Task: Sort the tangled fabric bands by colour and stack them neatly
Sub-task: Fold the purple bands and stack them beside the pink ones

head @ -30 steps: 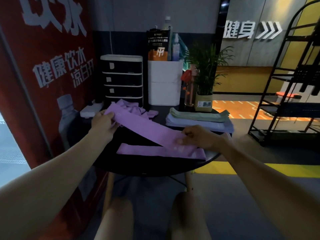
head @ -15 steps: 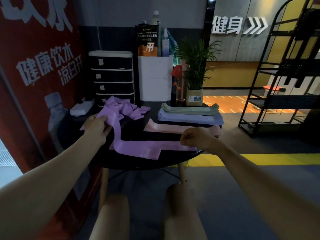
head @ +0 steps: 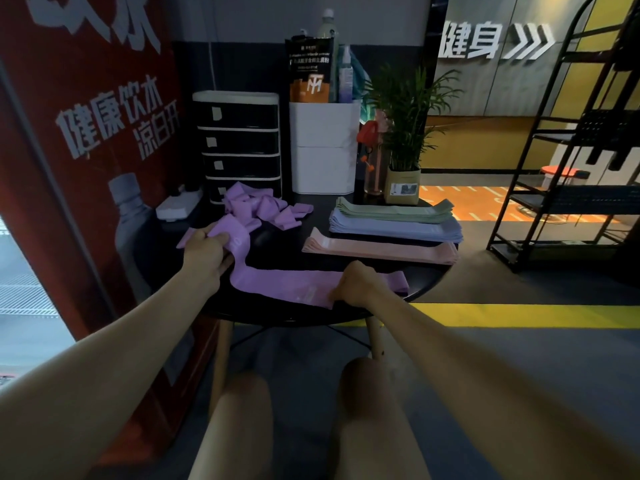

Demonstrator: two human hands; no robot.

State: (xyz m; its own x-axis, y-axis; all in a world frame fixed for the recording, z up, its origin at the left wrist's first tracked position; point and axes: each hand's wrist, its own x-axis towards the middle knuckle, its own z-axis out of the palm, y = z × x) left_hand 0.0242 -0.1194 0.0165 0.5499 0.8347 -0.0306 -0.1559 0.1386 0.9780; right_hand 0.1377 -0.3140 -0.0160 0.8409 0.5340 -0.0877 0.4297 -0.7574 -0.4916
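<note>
Gym corner, dim light, round black table (head: 426,289) with a red poster wall on the left and a black rack on the right. At the back of the table: black drawer unit (head: 239,147), white bin (head: 323,147), potted plant (head: 403,147).

Sorted stacks lie flat on the right side of the table: green stack (head: 394,211) farthest back, blue stack (head: 394,228) in front of it, pink stack (head: 377,249) nearest. Tangled purple pile (head: 258,207) sits at back left, just in front of the drawers.

Purple band (head: 284,282) lies stretched along the near edge of the table, its left end rising off the surface. Left hand (head: 206,249) has fingers curled round that raised left end, a closed grip on fabric. Right hand (head: 356,284) sits on the band near its right end, fingers bent down and pinching it; a short tail of purple shows past the hand. So the band spans between the two hands, both touching it.

Handling, judged: light, soft, limp, a bit stretchy, not fragile and not slippery. It will fold and twist unless kept under light tension. Best held at both ends, flat pinch across the full width, then laid down smooth to start the purple stack. Green, blue and pink look done; purple is the colour left.
</note>
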